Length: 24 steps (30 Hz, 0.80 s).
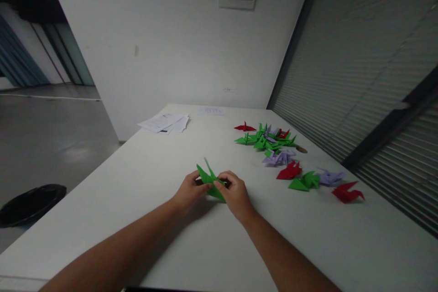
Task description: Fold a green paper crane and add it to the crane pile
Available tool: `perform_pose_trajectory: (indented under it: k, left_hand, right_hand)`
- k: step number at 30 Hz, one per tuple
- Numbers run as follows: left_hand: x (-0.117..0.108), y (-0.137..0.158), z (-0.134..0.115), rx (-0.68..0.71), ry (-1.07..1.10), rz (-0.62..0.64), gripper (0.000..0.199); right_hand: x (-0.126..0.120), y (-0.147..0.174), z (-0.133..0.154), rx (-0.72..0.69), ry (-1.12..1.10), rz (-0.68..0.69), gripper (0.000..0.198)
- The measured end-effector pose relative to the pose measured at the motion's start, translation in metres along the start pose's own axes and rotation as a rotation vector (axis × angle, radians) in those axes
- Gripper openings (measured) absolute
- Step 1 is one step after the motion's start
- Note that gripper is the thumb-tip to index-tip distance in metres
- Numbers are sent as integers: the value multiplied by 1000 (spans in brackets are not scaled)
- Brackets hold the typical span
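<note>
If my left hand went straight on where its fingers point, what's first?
The left hand would first meet the green folded paper it holds; beyond that, probably the right hand, though depth is unclear.

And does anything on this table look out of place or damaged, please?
Only slightly: the loose papers at the far left edge of the table lie fanned at different angles, one corner perhaps overhanging. I see no spill or clear damage.

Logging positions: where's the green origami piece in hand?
In the head view, the green origami piece is below centre, between the left hand and right hand, left of the paper cranes.
</note>
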<state>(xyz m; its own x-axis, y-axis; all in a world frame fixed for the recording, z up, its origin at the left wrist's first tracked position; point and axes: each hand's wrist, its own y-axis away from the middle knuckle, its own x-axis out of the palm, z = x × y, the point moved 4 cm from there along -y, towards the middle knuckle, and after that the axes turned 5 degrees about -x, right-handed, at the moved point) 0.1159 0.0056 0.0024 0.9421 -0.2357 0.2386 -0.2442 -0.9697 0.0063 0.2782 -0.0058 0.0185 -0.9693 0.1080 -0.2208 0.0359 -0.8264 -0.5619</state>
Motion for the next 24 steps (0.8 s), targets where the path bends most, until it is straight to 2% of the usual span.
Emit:
perform_pose_trajectory:
  k: [8, 13, 16, 20, 24]
  left_hand:
    - [-2, -1, -1, 65, -44, -35, 37]
    - [-2, -1, 1, 10, 20, -36, 52]
    - [-2, -1, 2, -20, 50, -24, 58]
    - [-3, -3, 5, -50, -6, -32, 61]
    - [-9, -8, 11, -80, -68, -78, 63]
  right_hand:
    - [2, 2, -10, 101, -108, 15, 15]
    - [4, 0, -14, 138, -103, 3, 19]
    - [5, 1, -22, 229, -158, 7, 22]
    - [7, 4, -29, 339, -257, 27, 34]
    - [6, 6, -30, 415, -245, 84, 34]
